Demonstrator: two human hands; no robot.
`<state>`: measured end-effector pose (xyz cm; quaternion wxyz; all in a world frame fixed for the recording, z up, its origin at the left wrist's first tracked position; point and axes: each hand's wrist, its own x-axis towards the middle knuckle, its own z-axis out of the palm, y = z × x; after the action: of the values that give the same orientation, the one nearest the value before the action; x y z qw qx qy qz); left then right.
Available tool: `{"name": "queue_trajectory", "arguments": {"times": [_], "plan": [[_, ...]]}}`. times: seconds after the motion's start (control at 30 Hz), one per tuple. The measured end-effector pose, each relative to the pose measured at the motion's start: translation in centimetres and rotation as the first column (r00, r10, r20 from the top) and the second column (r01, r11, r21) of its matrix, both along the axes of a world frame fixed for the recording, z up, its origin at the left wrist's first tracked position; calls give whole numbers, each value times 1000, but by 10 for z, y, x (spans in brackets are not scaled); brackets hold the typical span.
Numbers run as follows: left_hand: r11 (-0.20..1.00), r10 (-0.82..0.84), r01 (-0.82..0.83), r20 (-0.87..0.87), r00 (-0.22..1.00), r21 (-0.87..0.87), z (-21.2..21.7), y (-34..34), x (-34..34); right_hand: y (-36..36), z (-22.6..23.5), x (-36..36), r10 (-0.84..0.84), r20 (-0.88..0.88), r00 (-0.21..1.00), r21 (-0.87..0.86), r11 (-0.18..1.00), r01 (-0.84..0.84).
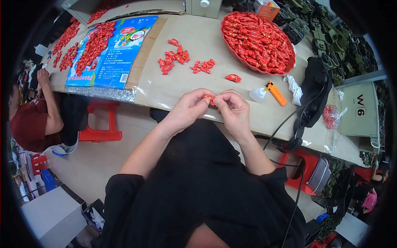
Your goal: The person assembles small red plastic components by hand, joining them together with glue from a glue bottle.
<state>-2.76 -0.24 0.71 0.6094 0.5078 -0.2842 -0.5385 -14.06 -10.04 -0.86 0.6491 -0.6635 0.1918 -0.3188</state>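
Note:
Just above the table's near edge, my left hand [191,108] and my right hand [234,112] meet fingertip to fingertip. Between them they pinch a small red figurine [210,99], mostly covered by the fingers. Beyond my hands, several like red figurines [173,57] lie loose in small clusters, and a single one [233,77] rests apart, nearer my right hand. A big red bowl [225,37] with a scalloped rim stands at the far right, heaped with the same pieces. Right of my hands are a small white bottle [257,94] and an orange lighter [277,94].
A blue printed cardboard sheet [134,53] carries more red pieces at the left. A crumpled white tissue [294,89], a black bag [313,89] with a cable, and a clear bag of red pieces [330,116] lie right. A co-worker [37,120] sits left beside a red stool [101,124].

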Motion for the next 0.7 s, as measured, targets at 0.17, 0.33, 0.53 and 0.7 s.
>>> {"name": "queue_trajectory", "arguments": {"times": [0.17, 0.33, 0.53, 0.7], "plan": [[1000, 5, -5, -32, 999, -5, 3, 1, 0, 0, 0, 0, -5, 0, 1000, 0, 1000, 5], [1000, 8, -8, -57, 998, 12, 5, 2, 1, 1, 1, 0, 17, 15, 1000, 10, 1000, -18], [1000, -8, 8, -58, 998, -2, 2, 2, 3, 1, 2, -1, 11, 13, 1000, -76, 997, -10], [1000, 4, -5, -49, 999, -11, 2, 2, 2, 2, 2, -1, 10, 33, 999, -89, 996, -7]]}}
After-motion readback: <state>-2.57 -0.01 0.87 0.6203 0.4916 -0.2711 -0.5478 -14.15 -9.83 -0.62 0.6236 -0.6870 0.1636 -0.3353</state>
